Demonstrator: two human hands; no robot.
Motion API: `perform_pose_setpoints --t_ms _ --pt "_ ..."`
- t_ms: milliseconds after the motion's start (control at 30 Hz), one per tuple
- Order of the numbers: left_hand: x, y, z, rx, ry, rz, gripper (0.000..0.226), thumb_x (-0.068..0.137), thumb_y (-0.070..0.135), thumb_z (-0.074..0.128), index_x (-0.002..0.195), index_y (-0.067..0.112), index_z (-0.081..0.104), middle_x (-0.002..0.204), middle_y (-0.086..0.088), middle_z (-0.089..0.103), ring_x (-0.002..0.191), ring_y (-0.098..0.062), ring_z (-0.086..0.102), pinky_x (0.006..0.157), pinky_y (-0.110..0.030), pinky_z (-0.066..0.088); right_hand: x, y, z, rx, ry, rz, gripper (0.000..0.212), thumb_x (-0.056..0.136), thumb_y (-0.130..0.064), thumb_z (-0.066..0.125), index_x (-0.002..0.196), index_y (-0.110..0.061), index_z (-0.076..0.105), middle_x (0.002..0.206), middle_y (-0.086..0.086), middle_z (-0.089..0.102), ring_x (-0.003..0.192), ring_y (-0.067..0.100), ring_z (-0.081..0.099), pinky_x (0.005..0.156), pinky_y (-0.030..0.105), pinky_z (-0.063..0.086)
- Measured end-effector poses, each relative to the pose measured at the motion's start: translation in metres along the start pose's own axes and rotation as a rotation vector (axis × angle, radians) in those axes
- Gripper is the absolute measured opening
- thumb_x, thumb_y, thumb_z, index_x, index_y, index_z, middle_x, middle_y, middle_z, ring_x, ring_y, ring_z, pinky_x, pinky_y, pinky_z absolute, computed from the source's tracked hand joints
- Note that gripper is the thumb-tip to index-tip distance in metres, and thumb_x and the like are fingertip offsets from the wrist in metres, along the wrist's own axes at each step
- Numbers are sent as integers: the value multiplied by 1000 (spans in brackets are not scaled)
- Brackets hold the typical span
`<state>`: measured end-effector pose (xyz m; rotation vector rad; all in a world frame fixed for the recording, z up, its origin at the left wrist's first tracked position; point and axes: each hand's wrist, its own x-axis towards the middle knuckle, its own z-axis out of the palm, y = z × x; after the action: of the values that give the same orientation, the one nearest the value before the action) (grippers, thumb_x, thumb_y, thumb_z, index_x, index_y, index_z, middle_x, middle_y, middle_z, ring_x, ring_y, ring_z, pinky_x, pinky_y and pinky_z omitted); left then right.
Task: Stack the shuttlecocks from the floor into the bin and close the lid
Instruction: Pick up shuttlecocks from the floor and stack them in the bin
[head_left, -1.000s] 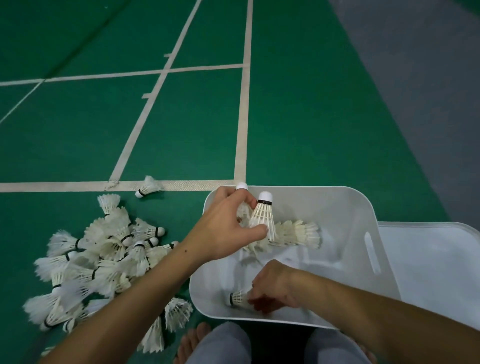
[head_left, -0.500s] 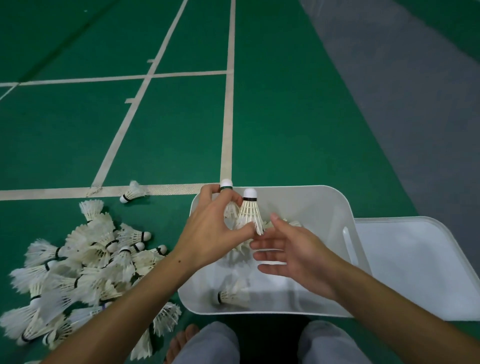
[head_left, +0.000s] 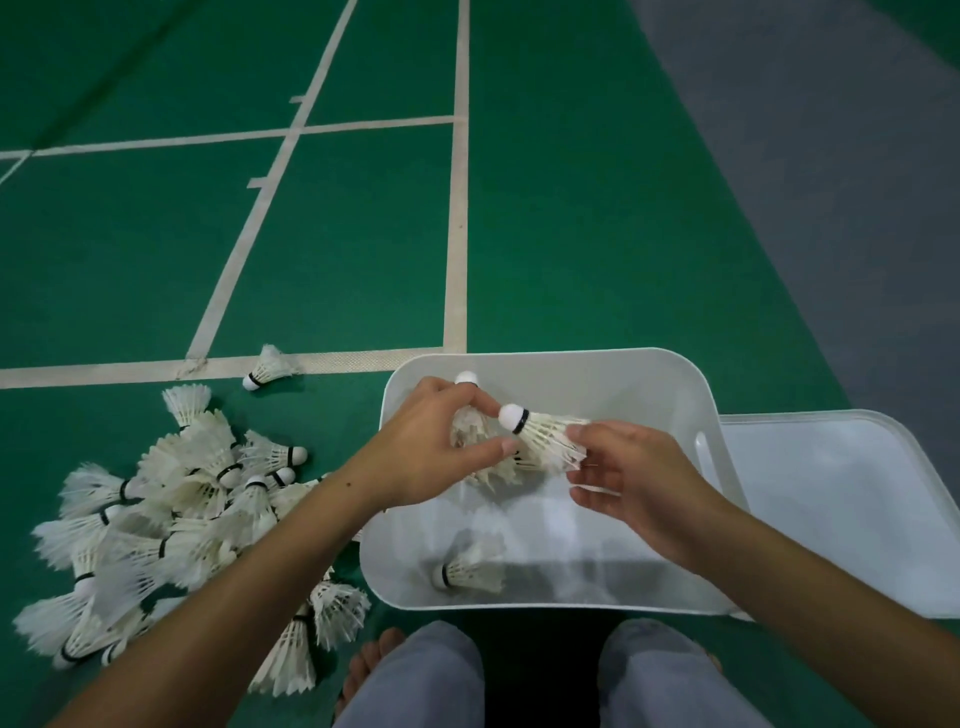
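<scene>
Both forearms (head_left: 249, 561) are bare, with no sleeve, watch or bracelet in view. The left forearm has a small dark mole (head_left: 346, 485) near the wrist. The legs wear light grey trousers (head_left: 415, 675) of soft cloth. The feet are bare; toes (head_left: 371, 657) show beside the left knee.

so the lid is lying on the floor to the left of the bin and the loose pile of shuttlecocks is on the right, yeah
Not quite: the head view shows them swapped. The lid lies on the floor to the right of the bin, and the loose pile of shuttlecocks is on the left.

Dim, soft light; wide-angle edge distortion
</scene>
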<state>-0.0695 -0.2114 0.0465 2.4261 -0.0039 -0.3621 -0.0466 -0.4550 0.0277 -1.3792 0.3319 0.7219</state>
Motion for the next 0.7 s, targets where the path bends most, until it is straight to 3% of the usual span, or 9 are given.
perform_pose_setpoints --t_ms 100,233,467,633,700 --pt "8 -8 3 88 -42 -20 23 99 48 65 120 39 67 124 0 52 122 -17 52 103 -34 44 5 6 -11 -452 45 -35 11 90 -16 78 81 -10 80 70 7 75 61 14 70 67 33 62" --pt "15 -10 7 154 -111 -27 23 97 46 66 119 37 69 121 -2 59 109 -20 61 97 -38 50 15 28 0 -779 -68 71 12 87 -15 81 83 -4 78 77 14 79 64 18 77 63 32 62" --pt "13 -5 12 131 -147 -39 41 88 46 80 123 33 63 109 9 61 78 -3 56 67 -30 45 39 56 30 -855 -169 218 12 85 -14 83 88 -4 78 69 8 73 72 23 80 61 30 63" --pt "12 -4 16 114 -129 -79 56 83 42 82 127 31 49 102 4 66 91 -18 64 82 -40 56 41 67 46 -826 -210 313 21 85 -12 85 98 2 78 74 12 71 68 24 72 78 41 66" --pt "13 -5 17 107 -134 -105 60 81 45 82 124 30 43 111 -3 70 101 -22 66 87 -48 58 42 70 49 -807 -226 349 19 86 -13 84 100 -1 78 75 8 71 69 21 70 74 37 65"
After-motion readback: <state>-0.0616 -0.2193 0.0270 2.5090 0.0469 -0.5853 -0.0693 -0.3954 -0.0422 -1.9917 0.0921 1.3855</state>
